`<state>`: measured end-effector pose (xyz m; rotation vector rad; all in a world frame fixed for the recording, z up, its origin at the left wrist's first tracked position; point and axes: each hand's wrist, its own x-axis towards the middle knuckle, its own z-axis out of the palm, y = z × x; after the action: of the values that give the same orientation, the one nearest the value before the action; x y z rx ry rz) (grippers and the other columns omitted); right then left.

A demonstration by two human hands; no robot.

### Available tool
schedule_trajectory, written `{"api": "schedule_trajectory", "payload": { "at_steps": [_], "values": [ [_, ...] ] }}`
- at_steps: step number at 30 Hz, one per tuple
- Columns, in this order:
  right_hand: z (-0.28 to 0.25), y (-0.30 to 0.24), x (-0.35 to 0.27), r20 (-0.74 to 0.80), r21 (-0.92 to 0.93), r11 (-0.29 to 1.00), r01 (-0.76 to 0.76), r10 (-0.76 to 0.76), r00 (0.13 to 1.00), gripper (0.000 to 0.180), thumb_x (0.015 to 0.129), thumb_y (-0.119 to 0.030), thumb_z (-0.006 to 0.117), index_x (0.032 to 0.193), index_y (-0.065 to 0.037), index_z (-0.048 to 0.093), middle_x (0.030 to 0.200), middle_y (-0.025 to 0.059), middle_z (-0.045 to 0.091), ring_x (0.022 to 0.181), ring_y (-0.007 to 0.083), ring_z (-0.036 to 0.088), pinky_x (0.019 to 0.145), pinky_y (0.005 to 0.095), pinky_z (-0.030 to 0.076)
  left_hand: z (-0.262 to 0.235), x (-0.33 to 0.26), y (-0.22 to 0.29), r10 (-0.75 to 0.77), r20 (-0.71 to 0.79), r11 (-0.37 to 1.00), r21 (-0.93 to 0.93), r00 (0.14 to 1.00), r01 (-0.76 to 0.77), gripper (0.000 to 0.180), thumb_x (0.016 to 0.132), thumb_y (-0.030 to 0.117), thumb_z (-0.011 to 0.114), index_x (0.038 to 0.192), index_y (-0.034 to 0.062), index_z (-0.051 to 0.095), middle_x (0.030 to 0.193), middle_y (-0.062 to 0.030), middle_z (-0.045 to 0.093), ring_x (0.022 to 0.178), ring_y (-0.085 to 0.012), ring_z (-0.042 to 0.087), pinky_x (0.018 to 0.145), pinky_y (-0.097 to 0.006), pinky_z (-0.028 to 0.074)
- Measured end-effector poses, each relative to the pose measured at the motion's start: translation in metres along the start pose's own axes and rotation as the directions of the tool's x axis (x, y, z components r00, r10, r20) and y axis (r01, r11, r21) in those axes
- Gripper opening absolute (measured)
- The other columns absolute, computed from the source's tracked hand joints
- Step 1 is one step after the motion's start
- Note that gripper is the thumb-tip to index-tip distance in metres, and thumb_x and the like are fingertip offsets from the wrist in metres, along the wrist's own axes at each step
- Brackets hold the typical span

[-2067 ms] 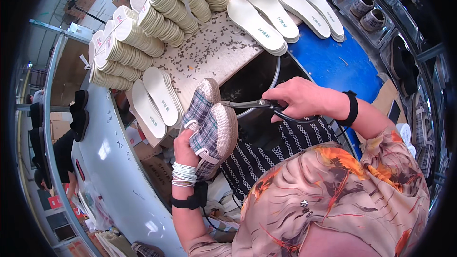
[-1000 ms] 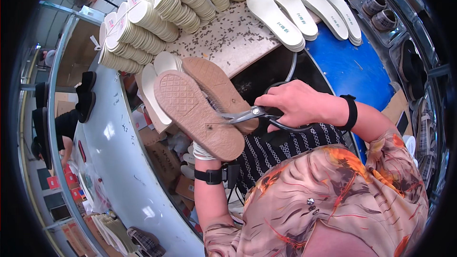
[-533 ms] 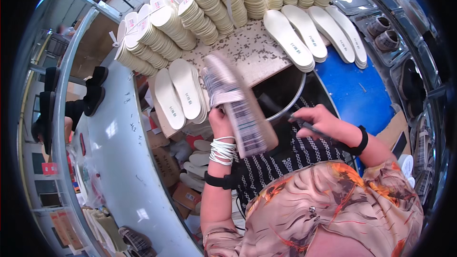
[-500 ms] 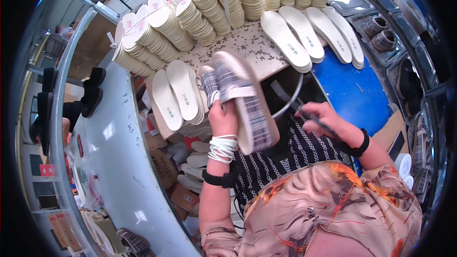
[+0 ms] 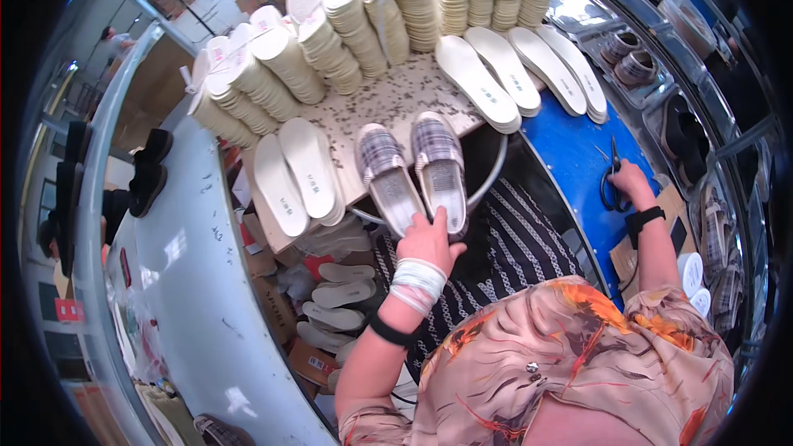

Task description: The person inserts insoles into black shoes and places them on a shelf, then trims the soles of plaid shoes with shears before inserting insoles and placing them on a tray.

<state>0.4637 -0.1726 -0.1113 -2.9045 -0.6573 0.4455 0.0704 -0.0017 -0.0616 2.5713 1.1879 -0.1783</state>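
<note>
My left hand grips a pair of grey plaid slip-on shoes at their heels. The left shoe and the right shoe lie side by side, openings up and toes away from me, at the table's near edge. At the right, my right hand is closed at the black handles of a pair of scissors. The scissors are over the blue surface, blades pointing away. White insoles lie on the table to the left and right of the shoes.
Tall stacks of cream insoles line the back of the speckled table. A pale blue bench runs along the left. Racks with shoes stand at the right. Loose insoles and boxes sit below the table.
My left hand has turned the shoes from a tilted side view to openings up, with both toes toward the table. My right hand has moved right, with the scissors now over the blue surface.
</note>
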Motion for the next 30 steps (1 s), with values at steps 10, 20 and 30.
{"api": "schedule_trajectory", "payload": {
  "at_steps": [10,20,30],
  "values": [
    [-0.103,-0.219,-0.065,0.482,0.372,0.692,0.618,-0.713,0.509,0.049,0.073,-0.024,0.065,0.115,-0.004,0.050,0.081,0.0108,0.062,0.069,0.0149,0.060,0.062,0.0282,0.047,-0.125,0.027,-0.091,0.226,0.034,0.789,-0.592,0.974,-0.162,0.048,0.075,0.024,0.066,0.113,0.0000,0.050,0.094,-0.0167,0.061,0.082,-0.0212,0.061,0.073,-0.031,0.048],
    [-0.064,-0.592,-0.065,0.024,0.017,-0.052,0.999,-0.998,-0.052,0.039,0.066,-0.025,0.065,0.100,-0.007,0.061,0.092,0.0102,0.061,0.087,0.0250,0.057,0.078,0.0364,0.044,-0.239,0.182,-0.264,-0.055,-0.510,0.988,0.098,0.859,0.121,0.050,0.066,0.034,0.070,0.103,0.0026,0.058,0.101,-0.0164,0.058,0.095,-0.0269,0.056,0.084,-0.035,0.044],
    [-0.035,-0.634,-0.028,0.207,-0.015,-0.067,0.998,-0.976,-0.063,0.019,0.072,-0.013,0.057,0.088,-0.003,0.060,0.089,0.0103,0.058,0.083,0.0287,0.056,0.073,0.0361,0.044,-0.242,0.185,-0.336,-0.059,-0.405,0.983,0.137,0.913,0.124,0.049,0.064,0.034,0.070,0.100,0.0030,0.059,0.104,-0.0145,0.056,0.097,-0.0292,0.054,0.085,-0.037,0.044]
  ]
}}
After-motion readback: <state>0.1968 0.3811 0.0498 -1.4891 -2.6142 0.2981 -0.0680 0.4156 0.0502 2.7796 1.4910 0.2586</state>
